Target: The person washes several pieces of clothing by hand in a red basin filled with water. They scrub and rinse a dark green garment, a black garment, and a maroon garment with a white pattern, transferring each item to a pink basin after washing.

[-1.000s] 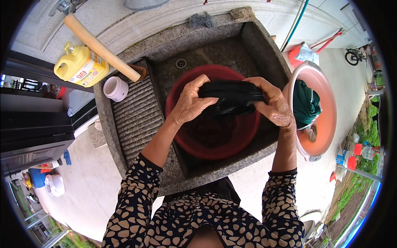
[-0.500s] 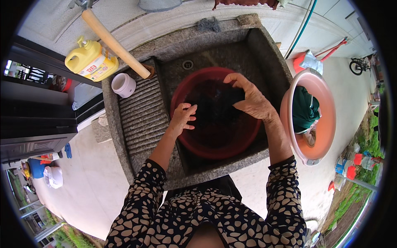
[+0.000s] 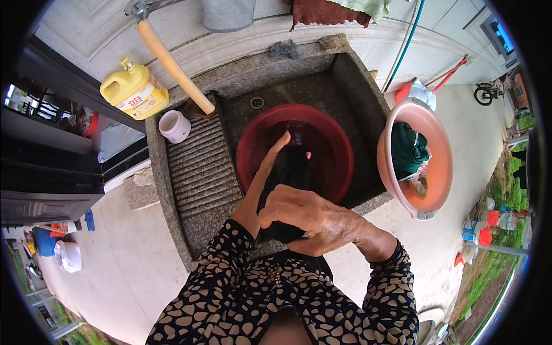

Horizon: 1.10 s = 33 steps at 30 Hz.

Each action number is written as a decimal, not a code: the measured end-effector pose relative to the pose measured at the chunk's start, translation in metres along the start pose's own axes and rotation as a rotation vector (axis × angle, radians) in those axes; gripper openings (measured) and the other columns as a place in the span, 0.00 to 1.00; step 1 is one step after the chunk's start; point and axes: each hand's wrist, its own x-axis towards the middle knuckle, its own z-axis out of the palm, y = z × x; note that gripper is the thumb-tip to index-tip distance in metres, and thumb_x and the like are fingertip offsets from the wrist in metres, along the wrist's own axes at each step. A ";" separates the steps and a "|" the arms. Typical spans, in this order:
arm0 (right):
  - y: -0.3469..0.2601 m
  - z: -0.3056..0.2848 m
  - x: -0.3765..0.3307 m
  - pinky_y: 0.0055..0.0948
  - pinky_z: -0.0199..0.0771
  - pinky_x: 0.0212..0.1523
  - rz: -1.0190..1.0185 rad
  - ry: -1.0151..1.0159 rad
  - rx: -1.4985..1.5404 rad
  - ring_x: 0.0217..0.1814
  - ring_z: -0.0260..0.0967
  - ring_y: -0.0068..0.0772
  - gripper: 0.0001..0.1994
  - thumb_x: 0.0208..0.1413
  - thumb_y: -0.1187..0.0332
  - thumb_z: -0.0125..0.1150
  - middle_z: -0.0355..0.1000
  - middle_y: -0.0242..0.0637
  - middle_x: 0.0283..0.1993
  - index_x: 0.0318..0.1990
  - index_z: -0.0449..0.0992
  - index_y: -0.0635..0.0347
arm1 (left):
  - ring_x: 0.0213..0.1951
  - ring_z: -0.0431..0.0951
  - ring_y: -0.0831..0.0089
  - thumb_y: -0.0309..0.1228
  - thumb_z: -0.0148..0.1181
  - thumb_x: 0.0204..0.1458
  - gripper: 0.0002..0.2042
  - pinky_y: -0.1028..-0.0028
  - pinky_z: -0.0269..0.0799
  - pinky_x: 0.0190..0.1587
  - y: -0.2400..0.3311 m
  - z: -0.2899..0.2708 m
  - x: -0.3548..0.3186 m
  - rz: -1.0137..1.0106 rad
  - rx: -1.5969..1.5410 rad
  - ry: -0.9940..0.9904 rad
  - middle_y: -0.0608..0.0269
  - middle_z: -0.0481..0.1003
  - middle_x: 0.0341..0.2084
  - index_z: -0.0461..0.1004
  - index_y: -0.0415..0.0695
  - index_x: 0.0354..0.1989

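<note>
Biggest worry here is drips: the dark wet cloth sits mid-frame, stretched from over the round red plastic basin back toward the person's body, so water could run off the near end onto the spotted sleeves or the pale concrete floor rather than back into the basin. The right hand is clenched around the near end of the cloth, the left hand lies flatter along its left edge with fingers pointing up-frame (can't tell how firmly it grips), so that far end might slip and splash. Everything sits in a grey stone sink with a ribbed washboard slope on its left. Upper left has a yellow plastic detergent jug, a small white cup and a wooden handle; a pink plastic tub with green fabric sits at right.
</note>
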 end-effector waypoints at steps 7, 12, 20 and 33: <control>0.053 -0.058 -0.013 0.20 0.68 0.43 0.077 0.708 0.399 0.41 0.68 0.23 0.22 0.41 0.87 0.55 0.69 0.37 0.42 0.47 0.64 0.64 | 0.41 0.79 0.63 0.34 0.50 0.56 0.13 0.66 0.79 0.40 -0.028 -0.069 0.007 -0.128 -0.443 -0.115 0.54 0.77 0.40 0.74 0.38 0.42; 0.158 -0.063 -0.048 0.18 0.70 0.37 0.233 1.153 0.510 0.33 0.68 0.19 0.11 0.49 0.78 0.60 0.70 0.31 0.35 0.41 0.69 0.60 | 0.41 0.79 0.63 0.44 0.53 0.55 0.21 0.66 0.78 0.42 -0.025 0.007 -0.004 -0.021 -0.425 -0.069 0.54 0.77 0.40 0.72 0.38 0.47; 0.222 0.042 -0.069 0.23 0.67 0.49 0.362 1.283 0.963 0.44 0.66 0.26 0.16 0.57 0.59 0.56 0.69 0.32 0.41 0.47 0.68 0.59 | 0.45 0.77 0.62 0.45 0.62 0.47 0.27 0.63 0.76 0.46 -0.042 -0.017 0.009 0.125 -0.422 -0.206 0.55 0.74 0.45 0.68 0.40 0.52; 0.220 0.002 -0.034 0.26 0.70 0.47 0.165 0.764 1.203 0.42 0.69 0.30 0.22 0.51 0.57 0.60 0.70 0.35 0.42 0.49 0.68 0.61 | 0.51 0.72 0.56 0.32 0.72 0.37 0.50 0.55 0.66 0.54 -0.035 -0.021 -0.019 0.275 0.391 0.304 0.49 0.72 0.48 0.43 0.43 0.66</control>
